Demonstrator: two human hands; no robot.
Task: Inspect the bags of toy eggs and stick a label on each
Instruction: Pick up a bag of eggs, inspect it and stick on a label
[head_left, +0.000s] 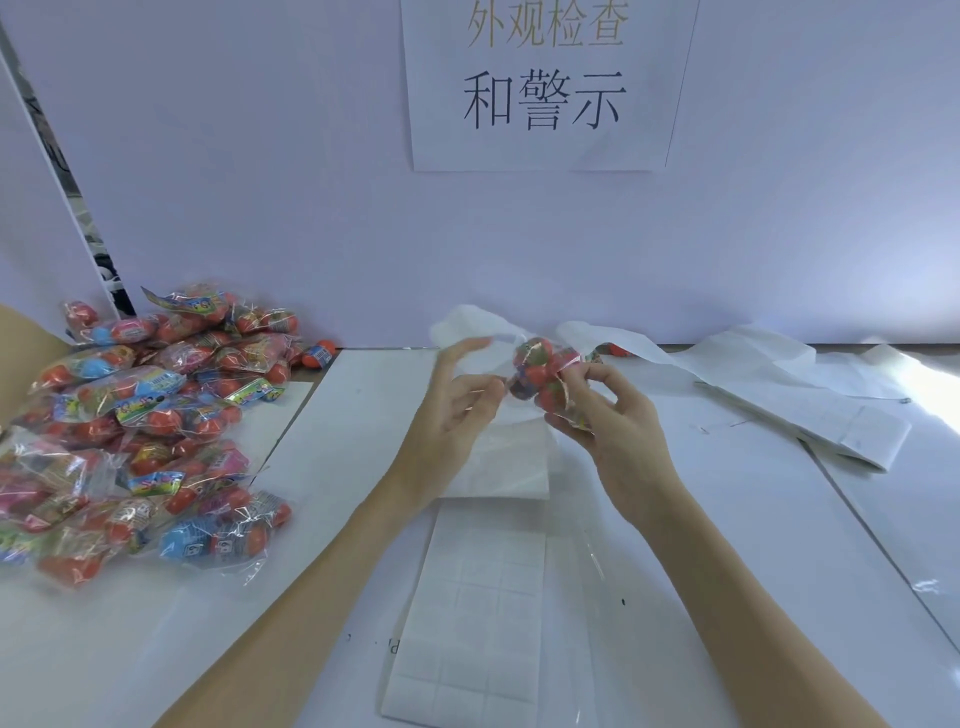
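Clear plastic wraps the bag (545, 376) held up above the table (332, 467) near centre; red eggs show through it, their count blurred. The right hand (608, 415) grips it from 5 o'clock, fingers curled round the lower end. The left hand (457, 395) is at the bag's 9 o'clock, fingertips touching the film; whether they pinch it cannot be told. Below the hands, toward 6 o'clock, lies a label sheet (478, 613). At 9 o'clock a pile (140, 431) of similar bags holds red and blue eggs. Used backing paper (805, 410) lies at 3 o'clock.
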